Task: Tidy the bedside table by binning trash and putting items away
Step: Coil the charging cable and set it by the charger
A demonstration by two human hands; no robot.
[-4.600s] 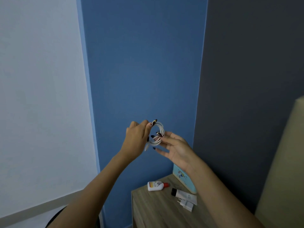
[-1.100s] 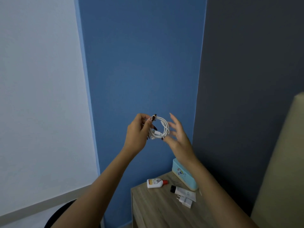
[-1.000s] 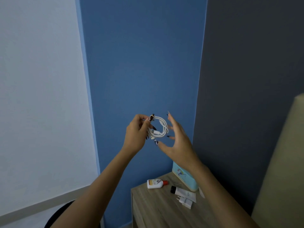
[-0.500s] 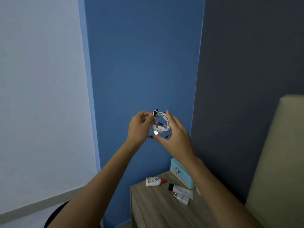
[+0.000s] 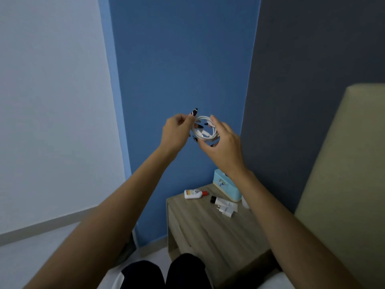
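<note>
Cable (image 5: 205, 129) coiled in a white loop, being held up in front of the blue wall (image 5: 183, 65), well above the tabletop (image 5: 208, 230). Left hand (image 5: 177, 133) pinching one side, right hand (image 5: 224, 146) closing around the other. Lying below: bottle (image 5: 193, 194), tube (image 5: 224, 202), plug (image 5: 226, 211), box (image 5: 226, 189).

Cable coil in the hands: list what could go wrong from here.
1. The white cable is a loose coil with nothing tying it, pinched between the left hand and right hand; a slack grip could let the loops spring open.
2. It is held high above the bedside table; if dropped, it may land on the floor.
3. Setting it down carelessly could knock the small bottle, tube or plug.
</note>
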